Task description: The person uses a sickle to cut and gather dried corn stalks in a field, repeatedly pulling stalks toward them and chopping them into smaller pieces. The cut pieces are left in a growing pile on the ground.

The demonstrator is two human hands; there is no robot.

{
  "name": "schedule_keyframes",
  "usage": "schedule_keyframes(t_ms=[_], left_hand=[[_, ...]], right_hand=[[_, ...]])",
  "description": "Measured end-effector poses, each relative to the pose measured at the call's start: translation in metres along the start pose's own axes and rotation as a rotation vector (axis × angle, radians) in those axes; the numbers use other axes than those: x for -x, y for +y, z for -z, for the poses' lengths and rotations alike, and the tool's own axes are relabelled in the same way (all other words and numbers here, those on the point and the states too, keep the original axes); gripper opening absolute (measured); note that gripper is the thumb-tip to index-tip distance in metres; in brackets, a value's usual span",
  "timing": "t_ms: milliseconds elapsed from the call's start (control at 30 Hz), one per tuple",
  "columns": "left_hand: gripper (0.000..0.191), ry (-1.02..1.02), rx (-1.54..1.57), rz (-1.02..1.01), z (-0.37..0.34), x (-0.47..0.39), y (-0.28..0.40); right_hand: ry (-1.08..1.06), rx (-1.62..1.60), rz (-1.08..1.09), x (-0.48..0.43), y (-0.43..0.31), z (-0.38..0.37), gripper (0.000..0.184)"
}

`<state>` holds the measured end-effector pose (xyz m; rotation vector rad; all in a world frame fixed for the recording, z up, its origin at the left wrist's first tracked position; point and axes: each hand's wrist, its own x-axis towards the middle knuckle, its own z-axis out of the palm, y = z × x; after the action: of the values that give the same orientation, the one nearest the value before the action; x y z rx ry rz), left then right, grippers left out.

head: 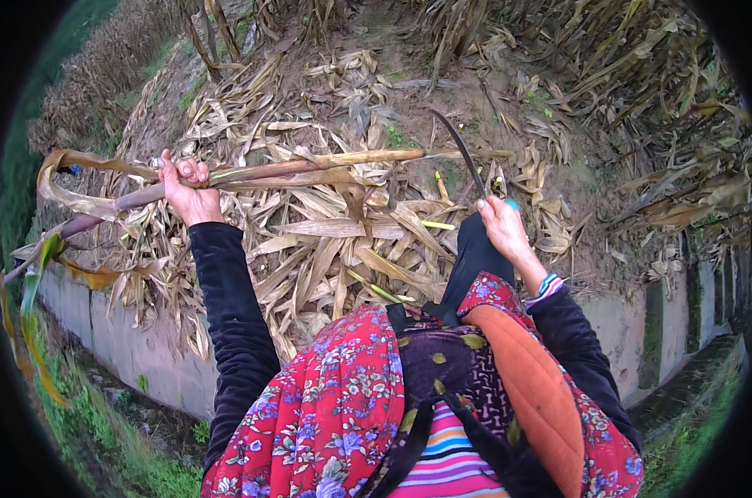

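My left hand (189,190) is closed round a cut corn stalk (288,169), which lies nearly level across the view. Its pale brown end points right, and its purplish, leafy part runs down to the far left. Dry leaves hang from the stalk, one looping above my wrist. My right hand (506,230) grips a sickle, whose dark curved blade (460,140) points up and slightly left. The handle is mostly hidden by my fingers. The blade is just right of the stalk's end, apart from it.
Dry corn leaves (326,255) litter the soil, with short cut stubs (441,187) among them. Dry standing corn (457,28) rises ahead, and more leans in at the right (668,124). Close to me runs a concrete wall's edge (158,361), with a drop and green weeds below.
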<state>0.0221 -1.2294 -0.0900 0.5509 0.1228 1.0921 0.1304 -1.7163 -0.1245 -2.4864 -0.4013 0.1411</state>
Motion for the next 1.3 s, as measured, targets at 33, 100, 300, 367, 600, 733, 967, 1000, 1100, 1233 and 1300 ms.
schedule_keyframes(t_ms=[33, 100, 300, 367, 600, 733, 967, 1000, 1100, 1233, 1300], left_hand=[[0.020, 0.011, -0.006, -0.010, 0.004, -0.002, 0.001], [0.021, 0.018, -0.014, 0.016, 0.014, -0.007, -0.001], [0.017, 0.149, -0.071, 0.009, 0.032, 0.001, -0.009], [0.018, 0.173, -0.074, 0.008, 0.038, 0.004, -0.014], [0.019, 0.200, -0.045, 0.015, 0.047, 0.015, -0.035], [0.017, 0.209, -0.057, 0.031, 0.046, 0.014, -0.039], [0.016, 0.269, -0.106, -0.031, 0.034, 0.024, -0.039], [0.015, 0.293, -0.120, -0.075, 0.037, 0.024, -0.030], [0.012, 0.284, -0.098, -0.049, 0.013, 0.029, -0.045], [0.014, 0.290, -0.112, -0.128, -0.005, -0.007, -0.021], [0.014, 0.161, -0.182, -0.231, -0.004, -0.036, 0.017]], right_hand=[[-0.025, -0.017, -0.076, -0.008, -0.007, 0.002, 0.034], [-0.008, -0.088, 0.032, -0.025, -0.030, 0.024, 0.038], [0.192, -0.330, 0.319, -0.060, -0.167, 0.104, 0.026], [0.282, -0.439, 0.418, -0.062, -0.192, 0.096, 0.026], [-0.357, 0.060, 0.248, -0.038, -0.099, -0.041, 0.024], [-0.295, 0.036, 0.228, -0.040, -0.084, -0.049, 0.034], [0.370, -0.832, 0.817, -0.077, -0.282, 0.132, 0.018], [0.443, -0.943, 0.917, -0.084, -0.266, 0.114, 0.018], [0.243, -0.245, 0.580, -0.102, -0.104, -0.020, 0.022], [-0.684, 0.520, 0.071, -0.016, 0.128, -0.125, 0.031], [-0.560, 0.355, -0.150, 0.002, 0.150, -0.105, 0.037]])
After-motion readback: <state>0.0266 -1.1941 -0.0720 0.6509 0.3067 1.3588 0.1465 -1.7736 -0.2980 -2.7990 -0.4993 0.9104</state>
